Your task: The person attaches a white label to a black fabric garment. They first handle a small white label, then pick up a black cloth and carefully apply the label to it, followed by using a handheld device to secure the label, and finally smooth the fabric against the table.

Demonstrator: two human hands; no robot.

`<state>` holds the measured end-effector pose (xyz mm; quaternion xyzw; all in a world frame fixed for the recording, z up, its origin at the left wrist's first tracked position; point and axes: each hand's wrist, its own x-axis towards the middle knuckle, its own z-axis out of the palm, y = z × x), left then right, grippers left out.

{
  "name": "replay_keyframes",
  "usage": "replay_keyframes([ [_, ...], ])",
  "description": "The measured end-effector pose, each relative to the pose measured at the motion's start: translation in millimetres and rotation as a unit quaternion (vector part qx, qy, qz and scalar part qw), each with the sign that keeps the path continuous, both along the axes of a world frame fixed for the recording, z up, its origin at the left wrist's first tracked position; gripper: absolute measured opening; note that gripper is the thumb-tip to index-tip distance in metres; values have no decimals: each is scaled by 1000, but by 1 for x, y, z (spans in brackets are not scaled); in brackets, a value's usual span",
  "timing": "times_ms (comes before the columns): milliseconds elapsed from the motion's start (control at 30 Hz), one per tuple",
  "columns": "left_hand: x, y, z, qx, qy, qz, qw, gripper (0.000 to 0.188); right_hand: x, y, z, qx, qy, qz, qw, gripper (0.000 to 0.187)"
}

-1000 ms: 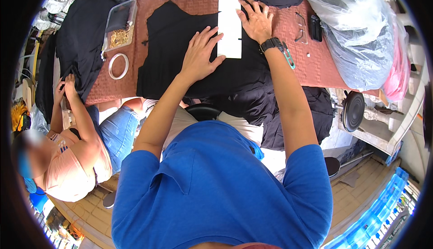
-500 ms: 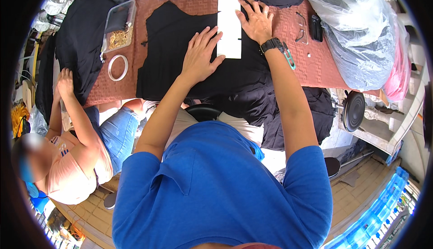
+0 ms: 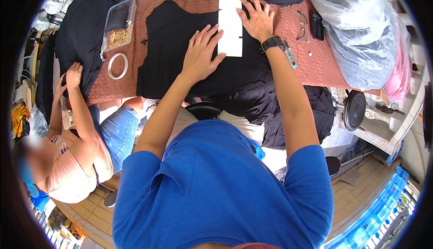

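A black garment piece (image 3: 167, 46) lies spread on the table, and its lower right part hangs in folds over the near edge. On top of it rests a white rectangular card template (image 3: 230, 23) with small dark notch marks. My left hand (image 3: 202, 53) lies flat on the black fabric with fingers spread, its fingertips and thumb at the card's left edge. Stretched out along the card's upper right edge is my right hand (image 3: 258, 21), also flat with fingers apart. Neither hand grips anything. Near my right wrist lie small turquoise thread snips (image 3: 290, 56).
Left stands a clear plastic box (image 3: 120, 23) with gold-coloured bits, near a white ring (image 3: 118, 66). Right are eyeglasses (image 3: 302, 25), a black case (image 3: 317, 27) and a large plastic bag (image 3: 356, 32). A co-worker (image 3: 76, 159) sits at left, hands on black cloth (image 3: 81, 28).
My hands and the card have stayed nearly in place; the view has shifted slightly. At left, the co-worker's hands have moved right and come together on the black cloth.
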<state>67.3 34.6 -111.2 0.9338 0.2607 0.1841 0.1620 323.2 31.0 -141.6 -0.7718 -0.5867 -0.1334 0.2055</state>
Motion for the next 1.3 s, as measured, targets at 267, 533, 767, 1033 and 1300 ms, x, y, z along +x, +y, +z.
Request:
replay_keyframes([
  [267,0,0,0,2,-3,2,1000,66,-1,0,1,4,2,3,1000,48],
  [533,0,0,-2,13,-1,4,1000,65,-2,0,1,5,9,5,1000,48],
  [767,0,0,-2,19,1,3,1000,66,11,5,0,-60,17,15,998,51],
  [1033,0,-1,0,16,7,6,1000,65,36,18,26,-213,25,52,975,68],
  [1300,0,-1,-1,13,-2,5,1000,65,30,16,39,-240,38,42,969,67],
])
